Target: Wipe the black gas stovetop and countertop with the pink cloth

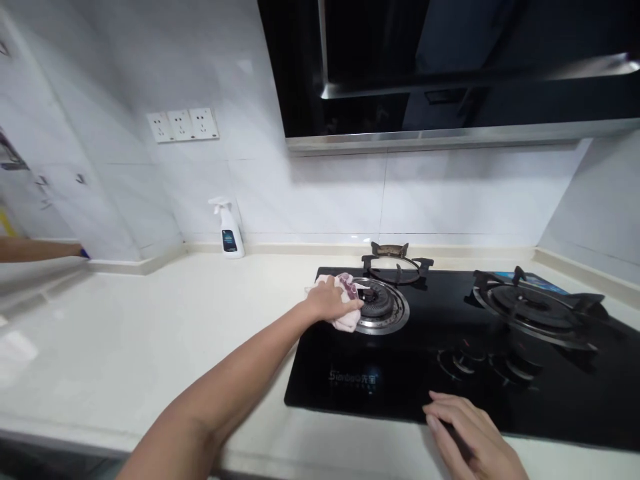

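Note:
My left hand [327,301] presses a white cloth with a purple pattern [346,321] against the left side of the left burner [383,308], its fingers closed over the fabric. The burner sits bare in a black glass gas stove [345,363]. Its pan support [397,267] has been lifted off and rests behind it, at the stove's back edge. My right hand [473,430] hovers or rests at the front edge of the stove, fingers loosely bent, thumb apart, with nothing in it. I cannot tell whether it touches the glass.
A white spray bottle [231,233] stands against the back wall, left of the stove. The right burner [535,308] has its support on. Two knobs [463,363] face front. A range hood [450,100] hangs above. Another person's arm [40,250] reaches in at far left.

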Motion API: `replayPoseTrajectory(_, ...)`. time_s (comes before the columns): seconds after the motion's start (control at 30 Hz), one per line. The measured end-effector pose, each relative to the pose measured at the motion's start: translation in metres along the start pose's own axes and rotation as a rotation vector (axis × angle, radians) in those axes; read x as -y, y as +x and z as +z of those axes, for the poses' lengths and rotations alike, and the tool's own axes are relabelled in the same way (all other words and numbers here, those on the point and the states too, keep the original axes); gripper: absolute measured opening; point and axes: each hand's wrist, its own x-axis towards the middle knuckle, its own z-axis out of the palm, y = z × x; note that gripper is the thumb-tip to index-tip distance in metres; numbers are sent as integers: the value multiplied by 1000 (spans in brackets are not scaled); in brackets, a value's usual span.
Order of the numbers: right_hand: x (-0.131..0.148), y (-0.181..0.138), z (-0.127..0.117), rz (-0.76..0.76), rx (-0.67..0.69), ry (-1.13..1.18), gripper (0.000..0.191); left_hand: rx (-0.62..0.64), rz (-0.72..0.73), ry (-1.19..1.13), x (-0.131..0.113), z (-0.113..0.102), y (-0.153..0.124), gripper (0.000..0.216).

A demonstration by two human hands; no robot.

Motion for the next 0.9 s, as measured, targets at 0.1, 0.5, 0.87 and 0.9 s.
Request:
replayPoseTrajectory(0.1,2,-2,3,52,-12,27,22,48,70,1,-13,-3,-32,98)
replayPoseTrajectory(0.5,7,6,1,-10,-97,51,22,-69,399,179,-77,9,-63,44)
replayPoseTrajectory(0.87,2,-1,1,9,-22,48,17,-166,332,115,-158,33,40,42)
replayPoseTrajectory(0.9,2,-1,0,14,-20,59,16,-148,345,98,-161,33,44,39)
